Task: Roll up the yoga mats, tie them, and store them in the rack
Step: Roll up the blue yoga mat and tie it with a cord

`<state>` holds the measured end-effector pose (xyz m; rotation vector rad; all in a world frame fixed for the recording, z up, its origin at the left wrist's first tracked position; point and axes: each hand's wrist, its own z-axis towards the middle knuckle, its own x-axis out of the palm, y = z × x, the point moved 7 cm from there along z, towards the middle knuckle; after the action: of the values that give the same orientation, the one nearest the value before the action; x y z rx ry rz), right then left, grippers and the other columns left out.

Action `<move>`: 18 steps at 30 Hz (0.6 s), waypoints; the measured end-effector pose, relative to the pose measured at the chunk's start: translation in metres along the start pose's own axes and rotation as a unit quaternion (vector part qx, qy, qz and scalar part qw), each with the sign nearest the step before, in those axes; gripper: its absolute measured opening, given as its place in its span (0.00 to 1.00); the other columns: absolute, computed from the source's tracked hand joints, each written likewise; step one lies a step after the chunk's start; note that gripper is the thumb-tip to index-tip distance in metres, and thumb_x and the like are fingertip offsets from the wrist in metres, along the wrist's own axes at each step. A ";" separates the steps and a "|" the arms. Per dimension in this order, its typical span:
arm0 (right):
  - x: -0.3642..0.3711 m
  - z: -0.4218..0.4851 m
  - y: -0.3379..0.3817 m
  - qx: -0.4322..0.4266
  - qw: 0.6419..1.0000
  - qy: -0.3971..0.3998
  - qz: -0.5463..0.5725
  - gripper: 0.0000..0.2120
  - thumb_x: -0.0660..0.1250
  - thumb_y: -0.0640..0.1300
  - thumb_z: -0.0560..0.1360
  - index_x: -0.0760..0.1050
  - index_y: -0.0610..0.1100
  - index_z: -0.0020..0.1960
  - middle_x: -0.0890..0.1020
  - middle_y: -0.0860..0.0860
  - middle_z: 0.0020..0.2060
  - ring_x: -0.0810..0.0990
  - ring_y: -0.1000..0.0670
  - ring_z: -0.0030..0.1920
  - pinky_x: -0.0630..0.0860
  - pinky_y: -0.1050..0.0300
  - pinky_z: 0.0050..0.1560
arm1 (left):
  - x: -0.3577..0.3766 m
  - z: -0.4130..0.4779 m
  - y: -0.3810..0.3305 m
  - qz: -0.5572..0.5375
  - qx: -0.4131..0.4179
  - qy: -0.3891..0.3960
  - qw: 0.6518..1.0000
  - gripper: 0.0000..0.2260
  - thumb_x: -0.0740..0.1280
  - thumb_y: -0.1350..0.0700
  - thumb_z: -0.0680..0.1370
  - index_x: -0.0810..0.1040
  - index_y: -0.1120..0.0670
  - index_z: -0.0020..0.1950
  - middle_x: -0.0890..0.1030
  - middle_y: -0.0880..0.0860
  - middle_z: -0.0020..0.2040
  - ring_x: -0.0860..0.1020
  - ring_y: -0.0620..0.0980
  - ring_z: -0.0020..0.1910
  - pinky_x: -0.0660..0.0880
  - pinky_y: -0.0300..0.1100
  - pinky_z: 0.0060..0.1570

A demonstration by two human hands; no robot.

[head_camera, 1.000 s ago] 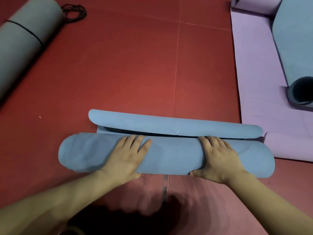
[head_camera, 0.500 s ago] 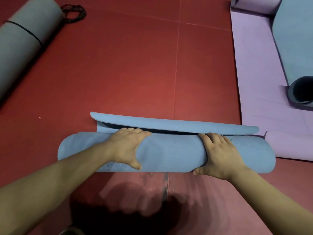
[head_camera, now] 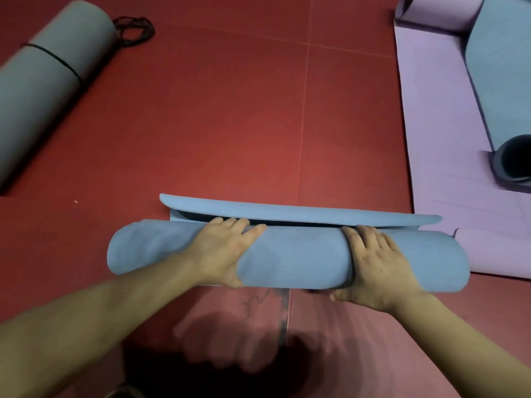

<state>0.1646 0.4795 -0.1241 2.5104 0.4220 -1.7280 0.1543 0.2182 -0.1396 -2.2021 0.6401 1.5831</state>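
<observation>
A light blue yoga mat [head_camera: 296, 259] lies almost fully rolled across the red floor in front of me. Its last short strip, the loose end [head_camera: 301, 214], curls up just beyond the roll. My left hand [head_camera: 221, 254] wraps over the roll left of the middle, fingers over the far side and thumb on the near side. Right of the middle, my right hand [head_camera: 379, 271] grips the roll the same way, its thumb low at the near edge.
A grey rolled mat [head_camera: 43, 81] bound by a black band lies far left, with a black cord [head_camera: 133, 30] at its end. A purple mat [head_camera: 436, 139] spreads at the right, carrying a partly rolled blue-grey mat [head_camera: 505, 81]. Its rolled end [head_camera: 494, 248] touches the blue roll.
My left hand shifted from lying flat on top to curling over the far side of the roll. The roll turned forward and the loose strip beyond it grew narrower.
</observation>
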 end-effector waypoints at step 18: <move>-0.006 0.016 0.000 0.012 0.999 -0.029 -0.021 0.61 0.59 0.81 0.53 0.62 0.46 0.76 0.73 0.43 0.67 0.70 0.41 0.69 0.66 0.44 0.72 | 0.020 -0.024 -0.005 0.033 -0.073 -0.085 0.993 0.60 0.83 0.39 0.50 0.59 0.56 0.75 0.72 0.65 0.68 0.72 0.68 0.65 0.69 0.63 0.65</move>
<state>0.1486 0.4752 -0.1246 2.4779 0.4549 -1.8263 0.1815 0.2062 -0.1508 -2.1337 0.5689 1.8826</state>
